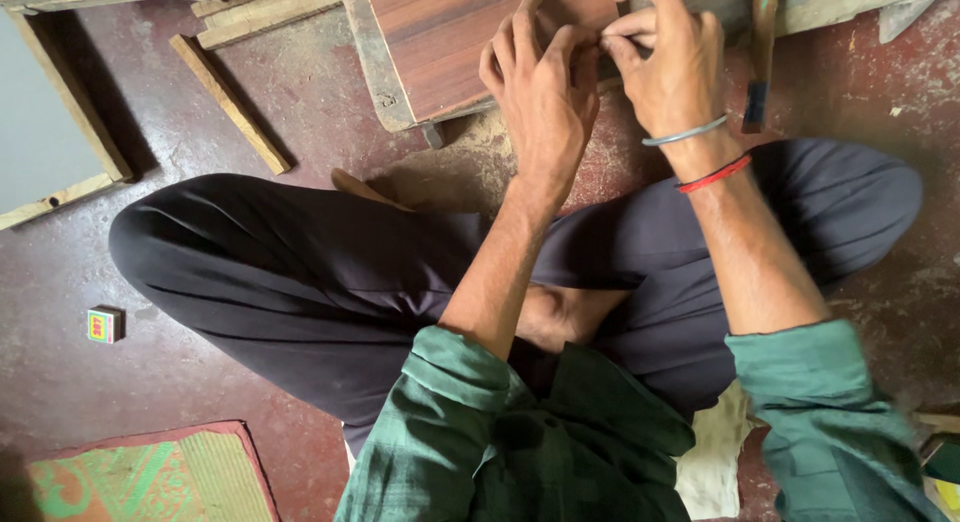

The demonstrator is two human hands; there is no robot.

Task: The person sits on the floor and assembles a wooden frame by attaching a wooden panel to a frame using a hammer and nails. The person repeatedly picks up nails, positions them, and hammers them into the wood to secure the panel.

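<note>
Brown wooden panel (pixel 450 42) under left hand (pixel 540 97), right hand (pixel 670 67) alongside.

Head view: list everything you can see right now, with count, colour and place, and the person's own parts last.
Wooden panel: one, reddish-brown, top centre on the floor, under both hands.
Wood strip: one, pale, lying loose on the floor, upper left.
Framed board: one, grey with pale wood edging, far left.
Tool with wooden handle: one, brown with a dark end, top right; kind unclear.
Small box: one, yellow and red, on the floor at left.
Mat: one, green and red, bottom left corner.
Floor: dark red, worn.
Bangle: one, silver, right wrist.
Thread band: one, red, right wrist.
Left hand: on the panel edge.
Right hand: fingertips pinched beside the left hand.
</note>
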